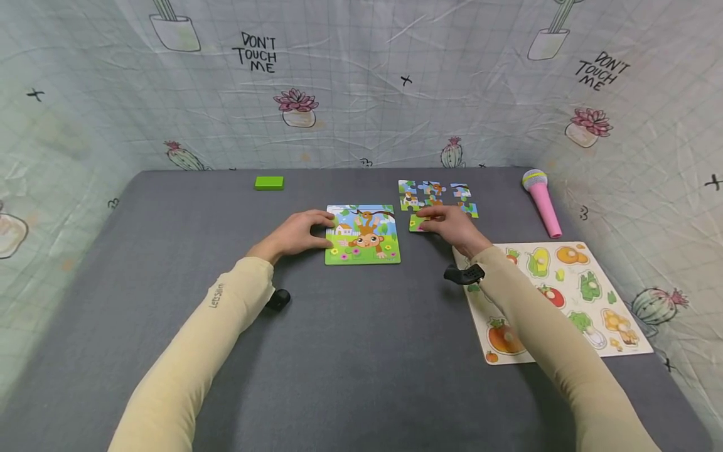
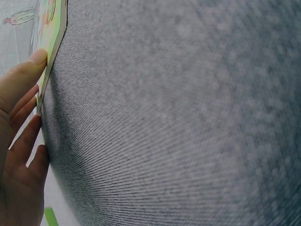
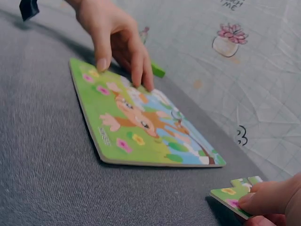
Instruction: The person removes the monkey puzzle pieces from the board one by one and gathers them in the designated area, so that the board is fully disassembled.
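Observation:
In the head view my left hand touches the left edge of a square puzzle board with a monkey picture. Thumb and fingertips lie along that edge, and the left wrist view shows the thumb against the board. My right hand pinches a green puzzle piece with flowers on it, partly covered by the fingers. In the right wrist view its near edge is tilted up off the table. Just beyond that hand lie several loose puzzle pieces in rough rows.
Under the right forearm lies a vegetable peg board, partly hidden by the sleeve. A pink toy microphone lies behind it. At the back left is a green block. A patterned cloth hangs behind the grey table.

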A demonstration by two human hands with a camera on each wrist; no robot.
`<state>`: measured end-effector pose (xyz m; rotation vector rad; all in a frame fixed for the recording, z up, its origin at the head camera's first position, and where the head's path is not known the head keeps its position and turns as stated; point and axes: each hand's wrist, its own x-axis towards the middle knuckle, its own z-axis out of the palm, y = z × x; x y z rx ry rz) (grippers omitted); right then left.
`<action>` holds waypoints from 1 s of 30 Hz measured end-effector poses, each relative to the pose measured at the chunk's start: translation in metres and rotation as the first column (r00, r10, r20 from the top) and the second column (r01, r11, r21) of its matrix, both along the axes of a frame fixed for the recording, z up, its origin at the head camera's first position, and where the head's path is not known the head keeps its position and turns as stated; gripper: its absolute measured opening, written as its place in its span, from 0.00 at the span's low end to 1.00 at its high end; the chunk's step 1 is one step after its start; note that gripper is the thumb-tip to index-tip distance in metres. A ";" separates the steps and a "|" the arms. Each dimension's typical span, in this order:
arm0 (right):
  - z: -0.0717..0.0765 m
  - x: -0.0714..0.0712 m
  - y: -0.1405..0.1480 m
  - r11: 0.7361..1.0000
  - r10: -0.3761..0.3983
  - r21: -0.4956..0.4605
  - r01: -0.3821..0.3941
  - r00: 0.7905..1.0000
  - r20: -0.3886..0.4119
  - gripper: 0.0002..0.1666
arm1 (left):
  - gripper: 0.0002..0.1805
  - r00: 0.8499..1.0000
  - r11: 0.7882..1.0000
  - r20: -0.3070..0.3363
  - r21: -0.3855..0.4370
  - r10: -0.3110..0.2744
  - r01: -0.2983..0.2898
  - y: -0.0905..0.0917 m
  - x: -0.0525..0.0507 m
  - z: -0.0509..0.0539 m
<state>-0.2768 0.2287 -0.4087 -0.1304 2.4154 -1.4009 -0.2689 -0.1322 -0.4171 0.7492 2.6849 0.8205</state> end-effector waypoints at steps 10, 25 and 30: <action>-0.003 -0.003 -0.008 0.998 0.023 0.054 -0.022 1.000 -0.006 0.22 | 0.28 1.000 1.000 0.005 -0.005 -0.005 0.005 0.000 0.000 0.001; -0.007 -0.004 -0.015 0.970 0.104 0.239 -0.053 0.972 -0.209 0.19 | 0.29 1.000 1.000 0.021 -0.008 0.002 -0.002 -0.001 0.000 0.003; -0.008 -0.003 -0.012 0.971 0.116 0.226 -0.072 0.975 -0.187 0.22 | 0.29 1.000 1.000 0.021 -0.009 0.003 -0.003 0.000 0.000 0.004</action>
